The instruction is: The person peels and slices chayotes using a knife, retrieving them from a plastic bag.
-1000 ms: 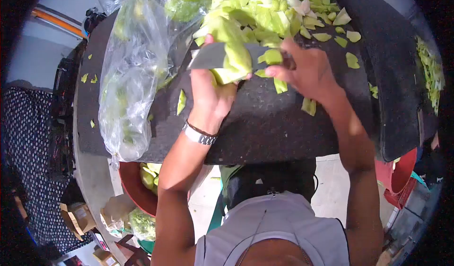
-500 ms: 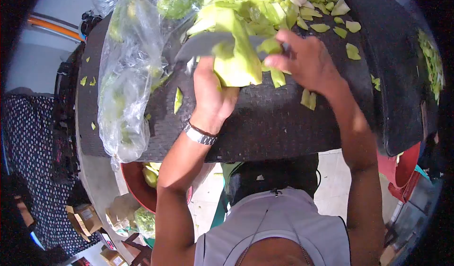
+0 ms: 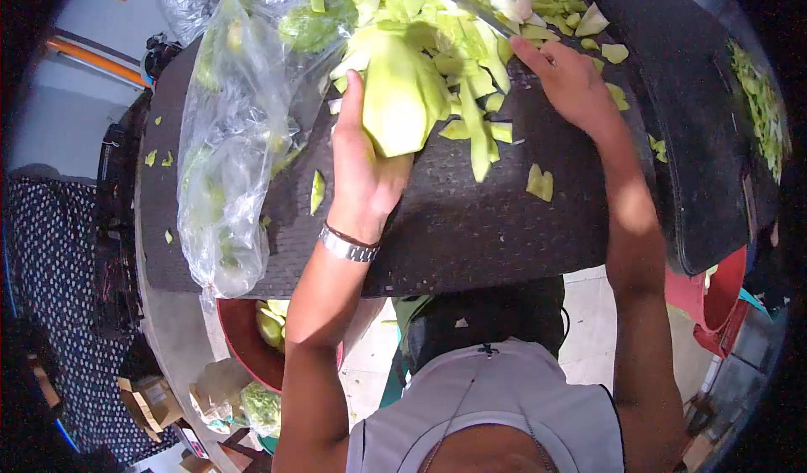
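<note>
My left hand [image 3: 363,166] cups a large, pale green peeled fruit [image 3: 397,111] from its near left side, thumb up along it. Flat cut facets run down the fruit, and its near end is pale; I cannot tell its exact kind. To the right, my right hand [image 3: 572,82] grips a knife [image 3: 475,9], its blade pointing up and left over the peelings, apart from the fruit. The handle is mostly hidden in the fingers. Green peel strips [image 3: 475,132] lie beside the fruit, and a heap of peelings [image 3: 525,2] spreads behind it.
A clear plastic bag [image 3: 223,162] with green produce lies on the dark table [image 3: 504,221] at left. Red buckets stand below, one left [image 3: 244,338] and one right [image 3: 719,292]. Cut green pieces [image 3: 756,103] lie at far right.
The knife has swung off the fruit, up and right, with my right hand. Long peel strips now lie right of the fruit. My left hand has shifted slightly left, still holding it.
</note>
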`<state>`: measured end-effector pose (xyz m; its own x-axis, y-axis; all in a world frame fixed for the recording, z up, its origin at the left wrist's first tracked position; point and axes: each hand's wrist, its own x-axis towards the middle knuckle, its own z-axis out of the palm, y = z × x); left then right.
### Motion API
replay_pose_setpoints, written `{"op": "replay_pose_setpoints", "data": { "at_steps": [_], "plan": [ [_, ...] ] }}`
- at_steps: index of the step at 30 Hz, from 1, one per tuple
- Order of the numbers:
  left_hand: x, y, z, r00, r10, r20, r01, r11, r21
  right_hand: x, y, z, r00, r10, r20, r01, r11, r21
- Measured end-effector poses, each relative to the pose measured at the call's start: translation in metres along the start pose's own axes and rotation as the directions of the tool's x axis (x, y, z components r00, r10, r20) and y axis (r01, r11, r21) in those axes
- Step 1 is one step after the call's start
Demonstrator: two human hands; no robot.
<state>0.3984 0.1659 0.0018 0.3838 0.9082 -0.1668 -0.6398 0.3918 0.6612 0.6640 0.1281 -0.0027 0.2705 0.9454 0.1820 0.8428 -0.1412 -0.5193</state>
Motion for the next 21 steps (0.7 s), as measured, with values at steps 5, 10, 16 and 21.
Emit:
{"op": "replay_pose_setpoints", "data": {
  "at_steps": [5,10,16,21],
  "plan": [
    [0.001,0.005,-0.012,0.991,-0.132,-0.028,0.133,0.989,0.066,-0.025,-0.039,0.005,0.999,0.011,0.052,-0.016,0.995,0.103],
    [0.003,-0.001,-0.026,0.989,-0.133,0.056,0.134,0.991,-0.009,-0.060,-0.077,0.033,0.873,-0.480,0.079,0.460,0.868,0.188],
    [-0.003,-0.002,-0.026,0.987,-0.107,0.116,0.113,0.993,-0.045,-0.062,-0.081,0.047,0.826,-0.563,-0.002,0.557,0.817,0.152],
    [-0.007,-0.003,-0.017,0.995,-0.076,0.058,0.077,0.997,-0.024,-0.061,-0.084,0.048,0.814,-0.581,-0.014,0.577,0.805,0.141]
  ]
}}
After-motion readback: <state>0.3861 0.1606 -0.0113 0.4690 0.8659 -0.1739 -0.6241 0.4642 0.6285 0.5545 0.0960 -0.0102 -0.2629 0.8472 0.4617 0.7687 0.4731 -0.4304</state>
